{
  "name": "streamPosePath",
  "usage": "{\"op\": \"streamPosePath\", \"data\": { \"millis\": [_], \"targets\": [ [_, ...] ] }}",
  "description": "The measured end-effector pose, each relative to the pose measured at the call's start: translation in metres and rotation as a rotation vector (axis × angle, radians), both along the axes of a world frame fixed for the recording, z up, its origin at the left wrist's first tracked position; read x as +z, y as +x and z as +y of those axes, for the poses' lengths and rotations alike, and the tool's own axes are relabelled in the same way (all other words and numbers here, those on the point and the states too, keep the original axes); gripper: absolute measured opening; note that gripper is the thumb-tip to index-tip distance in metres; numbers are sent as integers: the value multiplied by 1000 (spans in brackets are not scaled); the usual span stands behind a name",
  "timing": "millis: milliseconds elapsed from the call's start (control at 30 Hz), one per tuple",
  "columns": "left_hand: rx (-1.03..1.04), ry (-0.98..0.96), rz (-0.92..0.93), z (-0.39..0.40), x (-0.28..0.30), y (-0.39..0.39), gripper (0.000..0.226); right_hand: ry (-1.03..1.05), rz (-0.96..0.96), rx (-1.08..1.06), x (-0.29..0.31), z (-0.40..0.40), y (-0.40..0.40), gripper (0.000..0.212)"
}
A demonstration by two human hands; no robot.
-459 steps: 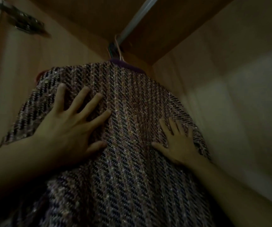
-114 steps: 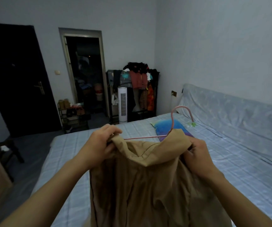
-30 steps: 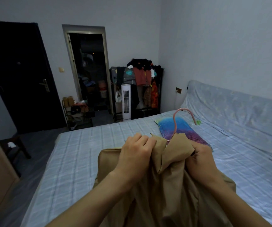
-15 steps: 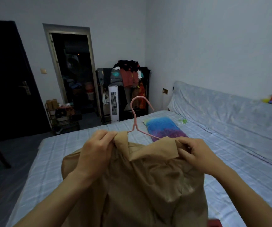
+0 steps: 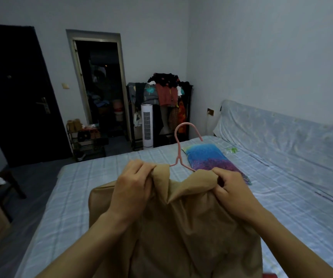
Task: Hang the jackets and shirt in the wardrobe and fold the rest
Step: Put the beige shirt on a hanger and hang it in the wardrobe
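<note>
Tan jacket half-seated on its hanger, held up over the bed.
Left hand and right hand each grip bunched collar of the tan jacket; between them, the pink hanger could slip from a shoulder.

Dim, bluish, even light; wide-angle bowing at edges, slight softness.
</note>
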State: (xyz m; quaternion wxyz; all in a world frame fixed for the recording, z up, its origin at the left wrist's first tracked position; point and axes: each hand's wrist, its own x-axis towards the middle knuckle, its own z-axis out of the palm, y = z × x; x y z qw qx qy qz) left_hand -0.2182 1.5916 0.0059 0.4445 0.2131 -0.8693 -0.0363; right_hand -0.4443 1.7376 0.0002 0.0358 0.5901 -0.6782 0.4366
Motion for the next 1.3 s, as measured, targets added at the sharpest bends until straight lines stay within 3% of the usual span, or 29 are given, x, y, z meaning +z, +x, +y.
{"op": "streamPosePath", "data": {
  "millis": [333,700,933,1133,1300],
  "targets": [
    [-9,79,-68,-8,0,21,37,-145,-77,-179,-15,-4,-3,10],
    [136,274,-267,-58,21,72,23,-253,-98,-151,-26,-10,-17,6],
    [264,131,-101,-55,5,68,7,-237,-108,-195,-35,-21,-14,10],
    [331,-39,-89,-56,-5,64,23,-212,-121,-223,-39,-22,-12,14],
    [348,34,-61,-55,-12,55,18,-234,-137,-260,-45,-21,-5,33]
  ]
}}
